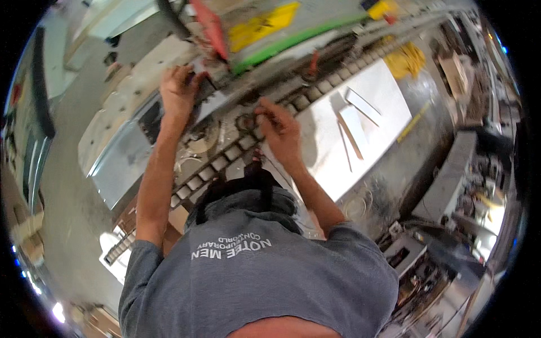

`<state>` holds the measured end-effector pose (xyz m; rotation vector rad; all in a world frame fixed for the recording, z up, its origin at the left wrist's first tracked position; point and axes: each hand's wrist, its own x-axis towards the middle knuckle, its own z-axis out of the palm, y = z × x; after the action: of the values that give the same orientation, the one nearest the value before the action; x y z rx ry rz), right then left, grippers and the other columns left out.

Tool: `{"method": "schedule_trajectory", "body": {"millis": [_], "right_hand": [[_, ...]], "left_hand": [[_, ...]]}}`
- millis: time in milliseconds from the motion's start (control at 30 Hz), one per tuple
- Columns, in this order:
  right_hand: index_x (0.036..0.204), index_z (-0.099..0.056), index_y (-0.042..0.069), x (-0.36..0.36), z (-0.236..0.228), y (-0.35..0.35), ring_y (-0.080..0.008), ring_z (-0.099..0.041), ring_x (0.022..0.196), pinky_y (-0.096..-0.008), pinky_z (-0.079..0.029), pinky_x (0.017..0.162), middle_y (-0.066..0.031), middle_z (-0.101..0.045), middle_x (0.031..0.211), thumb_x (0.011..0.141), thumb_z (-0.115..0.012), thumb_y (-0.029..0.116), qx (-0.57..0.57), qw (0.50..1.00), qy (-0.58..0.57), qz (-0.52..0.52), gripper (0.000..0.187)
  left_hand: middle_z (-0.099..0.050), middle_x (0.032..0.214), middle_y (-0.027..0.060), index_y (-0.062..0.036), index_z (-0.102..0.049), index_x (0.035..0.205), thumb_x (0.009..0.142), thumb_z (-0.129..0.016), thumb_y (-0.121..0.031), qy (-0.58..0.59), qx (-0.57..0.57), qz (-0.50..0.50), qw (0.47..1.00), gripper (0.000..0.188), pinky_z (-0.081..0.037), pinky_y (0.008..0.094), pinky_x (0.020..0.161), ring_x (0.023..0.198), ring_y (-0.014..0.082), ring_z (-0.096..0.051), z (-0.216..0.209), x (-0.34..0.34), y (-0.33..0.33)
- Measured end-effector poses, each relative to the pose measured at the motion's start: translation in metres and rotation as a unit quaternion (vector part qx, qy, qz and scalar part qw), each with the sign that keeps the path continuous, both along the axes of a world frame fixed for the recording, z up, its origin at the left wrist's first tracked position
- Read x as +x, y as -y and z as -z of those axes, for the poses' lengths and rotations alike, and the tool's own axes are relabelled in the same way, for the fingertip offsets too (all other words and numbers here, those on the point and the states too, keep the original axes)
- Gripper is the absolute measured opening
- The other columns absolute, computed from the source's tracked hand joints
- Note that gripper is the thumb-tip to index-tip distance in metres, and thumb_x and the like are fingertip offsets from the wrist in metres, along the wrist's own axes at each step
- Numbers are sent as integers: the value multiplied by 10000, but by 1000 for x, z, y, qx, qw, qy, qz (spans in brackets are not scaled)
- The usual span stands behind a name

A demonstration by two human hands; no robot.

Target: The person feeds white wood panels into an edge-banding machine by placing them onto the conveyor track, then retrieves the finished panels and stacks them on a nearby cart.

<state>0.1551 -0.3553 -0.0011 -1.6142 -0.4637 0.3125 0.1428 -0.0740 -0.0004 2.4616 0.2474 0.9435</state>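
My left hand (179,90) reaches to the machine head, its fingers curled at a small dark part beside a red piece (209,31); what they hold is hidden. Nearer the middle, my right hand (280,130) is closed, thumb and fingers together, just right of a dark ring-shaped part (245,121). Whether it grips that ring or something smaller, I cannot make out. Both hands are over the machine bed, around a row of block-like segments (232,152) running diagonally. A grey metal cover (121,174) lies left of my left forearm.
A white board (389,107) at right carries several narrow strips (352,128). Beyond it lie a yellow cloth (407,59) and a cardboard box (452,76). A green bar (298,42) and yellow panel (264,25) span the far side. A cluttered bench (420,281) stands lower right.
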Motion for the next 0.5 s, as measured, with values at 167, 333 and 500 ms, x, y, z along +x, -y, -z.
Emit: {"method": "schedule_trajectory", "body": {"millis": [167,333,500], "right_hand": [[1315,-587,30,56,16,135,-302,-597,1034,-404,-519,873,-183,-618,1221,846,-739,86,-306,897,248,203,496],[1353,-535,26,70,64,229,-394,-446,1241,-576,-418,975,-232,-538,1303,780,-820,245,-599,746,213,199,676],[1168,-633,6,78,57,249,-383,-565,1057,-548,-500,807,-209,-650,1094,774,-808,182,-540,767,302,168,466]], "left_hand": [[-663,942,176,-35,-692,1107,762,-766,-78,-36,17,30,999,356,-487,454,798,917,382,-603,1,15,6],[-697,1013,115,-32,-665,1233,827,-741,-60,-89,-70,-84,990,415,-536,348,790,931,229,-663,-22,-114,18],[-688,995,87,-39,-670,1226,827,-739,-33,-103,-117,-138,978,405,-522,288,695,850,174,-654,0,-204,-13]]}}
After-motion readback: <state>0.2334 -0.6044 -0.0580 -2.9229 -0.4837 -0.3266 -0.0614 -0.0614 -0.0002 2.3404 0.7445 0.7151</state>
